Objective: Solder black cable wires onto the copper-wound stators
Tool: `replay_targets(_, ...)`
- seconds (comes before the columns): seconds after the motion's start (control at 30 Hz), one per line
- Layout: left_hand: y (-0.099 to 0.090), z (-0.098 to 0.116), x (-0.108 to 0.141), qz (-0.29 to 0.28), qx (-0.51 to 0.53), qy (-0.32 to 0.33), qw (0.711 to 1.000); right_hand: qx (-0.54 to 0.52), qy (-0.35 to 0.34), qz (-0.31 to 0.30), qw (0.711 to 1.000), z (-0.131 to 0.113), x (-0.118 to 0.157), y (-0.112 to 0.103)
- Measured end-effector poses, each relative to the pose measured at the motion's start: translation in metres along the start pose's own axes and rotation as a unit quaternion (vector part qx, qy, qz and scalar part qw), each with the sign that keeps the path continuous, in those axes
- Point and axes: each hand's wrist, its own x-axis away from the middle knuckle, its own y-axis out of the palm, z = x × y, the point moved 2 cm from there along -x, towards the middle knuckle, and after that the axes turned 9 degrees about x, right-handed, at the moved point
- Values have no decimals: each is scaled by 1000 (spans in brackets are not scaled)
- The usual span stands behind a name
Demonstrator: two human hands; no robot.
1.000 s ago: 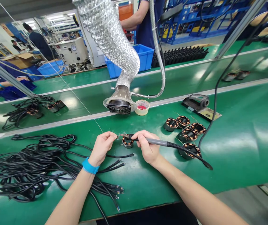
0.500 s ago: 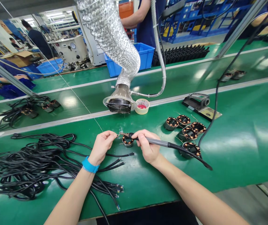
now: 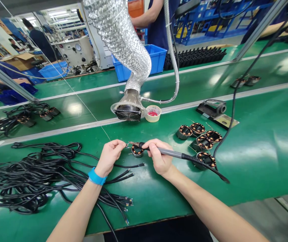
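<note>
My right hand (image 3: 159, 156) is closed round the grey handle of a soldering iron (image 3: 170, 152), its tip pointing left over a copper-wound stator (image 3: 137, 151) on the green table. Just left of that stator, my left hand (image 3: 111, 154) pinches a thin wire end, close to the iron's tip. Where the tip and wire meet is too small to make out. Several more stators (image 3: 201, 142) stand to the right. A heap of black cables (image 3: 33, 174) lies to the left, with stripped ends near my left forearm.
A fume extractor (image 3: 127, 112) on a silver duct hangs just beyond my hands, beside a small round tub (image 3: 153, 114). An iron stand (image 3: 217, 112) sits at the right. Behind the moving belt (image 3: 93, 101), a person stands near a blue bin (image 3: 156, 60).
My hands and the iron have hardly moved. On the belt, the stators and cables at left and the stators at right have shifted slightly left.
</note>
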Motion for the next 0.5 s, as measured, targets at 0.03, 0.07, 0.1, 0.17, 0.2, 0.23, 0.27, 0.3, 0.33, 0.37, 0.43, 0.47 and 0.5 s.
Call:
replay_targets(0.03, 0, 0, 0, 0, 0, 0, 1000, -1, -1, 0, 1000, 0, 0, 0)
replay_targets(0.07, 0, 0, 0, 0, 1, 0, 1000, -2, -2, -1, 1000, 0, 0, 0)
replay_targets(0.1, 1, 1, 0, 0, 2, -1, 1000, -3, -1, -1, 1000, 0, 0, 0)
replay_targets(0.17, 1, 1, 0, 0, 2, -1, 1000, -2, 5, -2, 1000, 0, 1, 0)
replay_targets(0.2, 1, 1, 0, 1, 2, -1, 1000, -1, 10, -2, 1000, 0, 1, 0)
replay_targets(0.23, 1, 1, 0, 2, 2, -1, 1000, 1, 14, -3, 1000, 0, 1, 1)
replay_targets(0.27, 1, 2, 0, 3, 1, 0, 1000, 3, 17, -4, 1000, 0, 2, 1)
replay_targets(0.3, 1, 2, 0, 3, 1, 0, 1000, 5, 19, -6, 1000, 0, 2, 1)
replay_targets(0.33, 1, 2, 0, 3, 1, 0, 1000, 5, 18, -8, 1000, -1, 2, 2)
replay_targets(0.37, 1, 2, 0, 3, 1, 1, 1000, 4, 15, -10, 1000, -1, 2, 2)
replay_targets(0.43, 1, 2, 0, 0, 3, 1, 1000, 3, 6, -17, 1000, -1, 1, 4)
replay_targets(0.47, 1, 2, 0, -2, 5, 1, 1000, 4, -1, -23, 1000, -1, 0, 6)
replay_targets(0.5, 1, 2, 0, -3, 7, 0, 1000, 8, -10, -30, 999, -1, 0, 7)
